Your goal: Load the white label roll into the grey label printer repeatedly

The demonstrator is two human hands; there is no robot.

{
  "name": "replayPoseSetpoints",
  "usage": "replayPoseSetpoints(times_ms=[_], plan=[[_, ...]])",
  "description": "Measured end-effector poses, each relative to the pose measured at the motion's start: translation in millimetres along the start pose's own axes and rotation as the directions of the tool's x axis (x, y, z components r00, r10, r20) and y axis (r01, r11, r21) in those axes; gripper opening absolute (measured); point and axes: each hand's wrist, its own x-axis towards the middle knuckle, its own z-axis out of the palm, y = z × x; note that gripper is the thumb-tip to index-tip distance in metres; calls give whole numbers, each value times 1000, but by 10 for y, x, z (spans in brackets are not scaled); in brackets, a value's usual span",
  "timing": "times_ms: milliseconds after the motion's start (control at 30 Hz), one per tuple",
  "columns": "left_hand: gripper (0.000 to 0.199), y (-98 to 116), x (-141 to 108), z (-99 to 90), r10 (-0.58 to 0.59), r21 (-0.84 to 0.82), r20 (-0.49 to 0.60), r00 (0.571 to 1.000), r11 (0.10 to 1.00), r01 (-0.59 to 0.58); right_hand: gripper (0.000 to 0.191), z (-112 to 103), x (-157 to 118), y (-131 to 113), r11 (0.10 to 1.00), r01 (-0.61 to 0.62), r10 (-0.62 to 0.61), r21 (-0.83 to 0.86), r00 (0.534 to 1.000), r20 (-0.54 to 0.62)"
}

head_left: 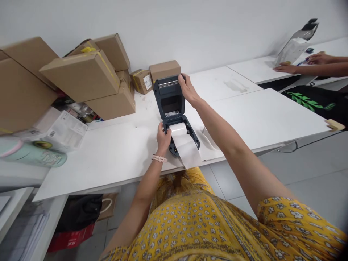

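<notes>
A dark label printer [194, 135] stands on the white desk with its lid [170, 95] raised. Inside the base sits a white label roll [178, 128], and its loose paper strip [188, 151] hangs out over the desk's front edge. My right hand [187, 88] is closed around the lid's upper right corner. On the left side of the base, my left hand [163, 139] grips the printer's edge, thumb by the roll. A pale wristband circles my left wrist. To the right of the printer lies a curled white paper piece [210, 139].
Cardboard boxes [81, 78] are stacked at the left against the wall, with smaller boxes [165, 70] behind the printer. A mint bottle [35, 153] lies front left. At the far right, another person's hands [285, 68] rest by a white box. A black bag [312, 103] is below them.
</notes>
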Motion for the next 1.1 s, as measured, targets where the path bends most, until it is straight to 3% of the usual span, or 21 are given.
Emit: replayPoseSetpoints(times_ms=[100,200,267,333,400,500,567,700,833,967,1033,1100], plan=[[65,60,91,17,15,58,-25,1000,998,-13,87,-55,-195,-65,989,103,-108,-109,994,-36],[63,76,106,37,7,83,-36,999,997,-4,77,-60,-608,-193,956,187,-228,-226,959,-171],[65,69,97,40,2,90,-40,999,996,2,65,-17,-901,-230,953,202,-242,-226,956,-165],[68,45,87,30,-21,93,-30,999,995,23,53,40,-1122,-187,961,191,-193,-199,981,7],[72,-7,70,8,-59,97,7,998,994,58,44,82,-1237,-81,963,177,-112,-203,949,295],[74,-138,21,-27,-90,44,97,991,995,86,48,85,-1243,87,938,236,-28,-254,782,622],[74,-228,-14,-39,-91,-36,142,986,995,97,53,59,-1193,144,915,293,-10,-277,704,711],[75,-299,-29,-36,-65,-54,119,991,996,72,66,37,-1080,121,866,361,61,-347,612,789],[81,-234,2,-44,-49,54,90,995,998,44,84,157,-1001,5,801,450,113,-394,534,838],[83,-173,1,-46,-75,102,74,994,992,68,96,296,-931,-139,766,484,166,-423,487,858],[82,-163,-11,-45,-67,91,72,995,994,60,102,250,-889,-203,780,472,164,-410,478,863],[81,-169,-22,-49,-49,78,75,996,996,44,106,65,-864,-261,843,423,103,-333,479,872]])
